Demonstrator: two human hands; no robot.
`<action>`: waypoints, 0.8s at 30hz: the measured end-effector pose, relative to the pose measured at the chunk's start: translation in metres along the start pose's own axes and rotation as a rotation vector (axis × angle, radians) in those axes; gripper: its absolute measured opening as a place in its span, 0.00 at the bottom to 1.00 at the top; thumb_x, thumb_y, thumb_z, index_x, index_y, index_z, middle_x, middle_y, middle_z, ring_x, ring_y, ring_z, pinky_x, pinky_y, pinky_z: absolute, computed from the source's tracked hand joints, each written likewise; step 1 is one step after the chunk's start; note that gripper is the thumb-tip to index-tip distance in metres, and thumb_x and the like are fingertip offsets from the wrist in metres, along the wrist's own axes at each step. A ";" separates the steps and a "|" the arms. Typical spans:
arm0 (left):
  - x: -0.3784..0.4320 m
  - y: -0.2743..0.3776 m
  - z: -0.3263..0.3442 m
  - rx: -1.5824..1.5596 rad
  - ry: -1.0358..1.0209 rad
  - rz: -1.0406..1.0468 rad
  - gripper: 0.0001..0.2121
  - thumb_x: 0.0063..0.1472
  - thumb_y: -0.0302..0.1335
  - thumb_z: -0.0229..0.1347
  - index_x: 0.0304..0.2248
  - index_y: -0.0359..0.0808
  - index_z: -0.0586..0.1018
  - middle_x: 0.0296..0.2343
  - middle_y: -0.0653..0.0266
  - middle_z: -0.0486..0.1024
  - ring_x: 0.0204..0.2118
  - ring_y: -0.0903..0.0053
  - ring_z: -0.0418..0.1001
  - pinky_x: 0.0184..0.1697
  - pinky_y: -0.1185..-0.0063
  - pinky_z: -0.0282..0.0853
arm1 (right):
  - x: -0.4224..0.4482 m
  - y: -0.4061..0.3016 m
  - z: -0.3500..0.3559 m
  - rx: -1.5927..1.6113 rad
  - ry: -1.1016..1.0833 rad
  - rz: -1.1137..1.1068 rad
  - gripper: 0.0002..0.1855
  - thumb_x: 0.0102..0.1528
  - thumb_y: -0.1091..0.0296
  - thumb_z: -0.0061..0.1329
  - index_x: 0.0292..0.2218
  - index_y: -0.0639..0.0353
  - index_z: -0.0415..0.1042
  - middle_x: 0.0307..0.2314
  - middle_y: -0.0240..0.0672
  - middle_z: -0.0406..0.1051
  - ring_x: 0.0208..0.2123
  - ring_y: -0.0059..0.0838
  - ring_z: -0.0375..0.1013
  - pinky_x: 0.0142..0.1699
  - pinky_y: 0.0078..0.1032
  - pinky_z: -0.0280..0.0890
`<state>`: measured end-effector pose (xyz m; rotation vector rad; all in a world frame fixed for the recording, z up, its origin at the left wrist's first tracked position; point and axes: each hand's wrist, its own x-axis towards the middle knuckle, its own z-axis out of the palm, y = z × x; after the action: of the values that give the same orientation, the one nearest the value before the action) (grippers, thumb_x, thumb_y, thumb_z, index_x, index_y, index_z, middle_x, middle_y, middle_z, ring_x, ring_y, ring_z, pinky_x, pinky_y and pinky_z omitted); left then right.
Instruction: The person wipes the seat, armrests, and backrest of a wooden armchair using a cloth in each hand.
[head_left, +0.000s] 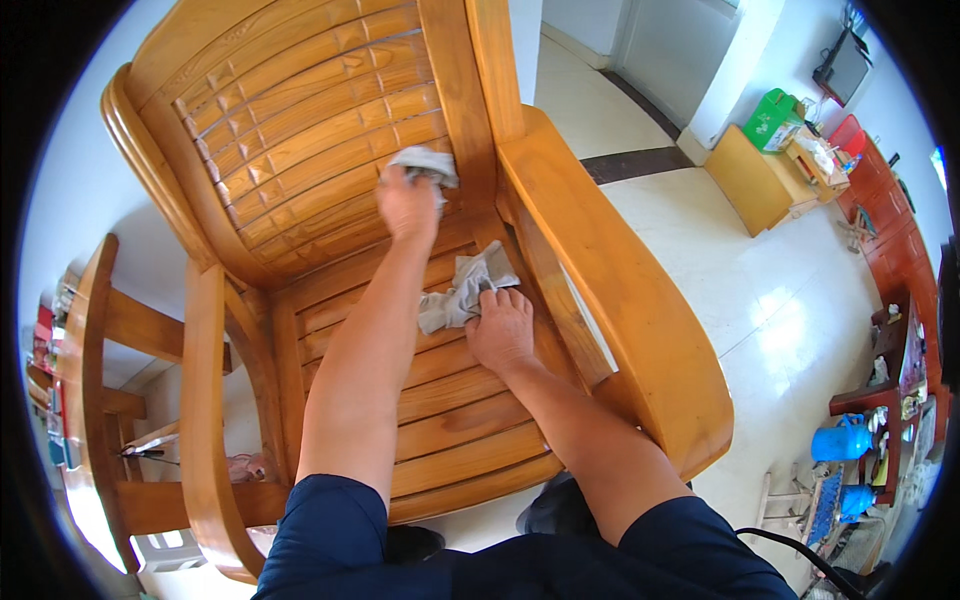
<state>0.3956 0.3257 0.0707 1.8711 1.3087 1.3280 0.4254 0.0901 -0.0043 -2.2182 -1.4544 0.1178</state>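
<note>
Before me stands a varnished wooden armchair with a slatted seat (457, 420) and a carved slatted backrest (315, 112). My left hand (409, 201), slightly blurred, grips a pale grey cloth (426, 159) against the lower right part of the backrest. Down on the seat, my right hand (504, 326) rests at the edge of a second crumpled grey cloth (469, 289). Its fingertips touch that cloth; whether they pinch it is hard to tell.
The chair's broad right armrest (615, 277) rises beside my right forearm; its left armrest (206, 420) stands opposite. A wooden side table (86, 420) is at far left. Blue thermos jugs (841, 439), a folding stool (821, 502) and a green box (774, 120) stand at right.
</note>
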 end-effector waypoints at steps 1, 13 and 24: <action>-0.009 0.026 0.021 -0.030 -0.130 -0.051 0.14 0.58 0.28 0.55 0.43 0.34 0.77 0.40 0.41 0.75 0.44 0.45 0.73 0.51 0.60 0.69 | 0.001 0.005 -0.001 -0.007 0.012 0.002 0.17 0.54 0.62 0.50 0.43 0.61 0.70 0.45 0.47 0.71 0.56 0.47 0.63 0.63 0.45 0.53; -0.069 0.001 0.114 -0.099 -0.141 0.059 0.19 0.60 0.20 0.48 0.51 0.33 0.70 0.49 0.38 0.68 0.50 0.39 0.67 0.52 0.55 0.65 | 0.002 -0.003 0.005 0.038 0.046 -0.025 0.21 0.53 0.59 0.54 0.46 0.60 0.69 0.43 0.45 0.69 0.54 0.46 0.62 0.62 0.44 0.52; -0.058 -0.027 0.048 0.480 -0.482 0.298 0.11 0.59 0.26 0.53 0.40 0.35 0.80 0.46 0.44 0.73 0.50 0.47 0.71 0.53 0.58 0.69 | 0.001 0.009 0.006 0.025 0.065 -0.021 0.18 0.51 0.63 0.52 0.42 0.63 0.71 0.43 0.49 0.71 0.54 0.50 0.63 0.60 0.47 0.54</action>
<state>0.4239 0.2907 0.0050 2.5898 1.1848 0.6337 0.4316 0.0903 -0.0134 -2.1663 -1.4329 0.0557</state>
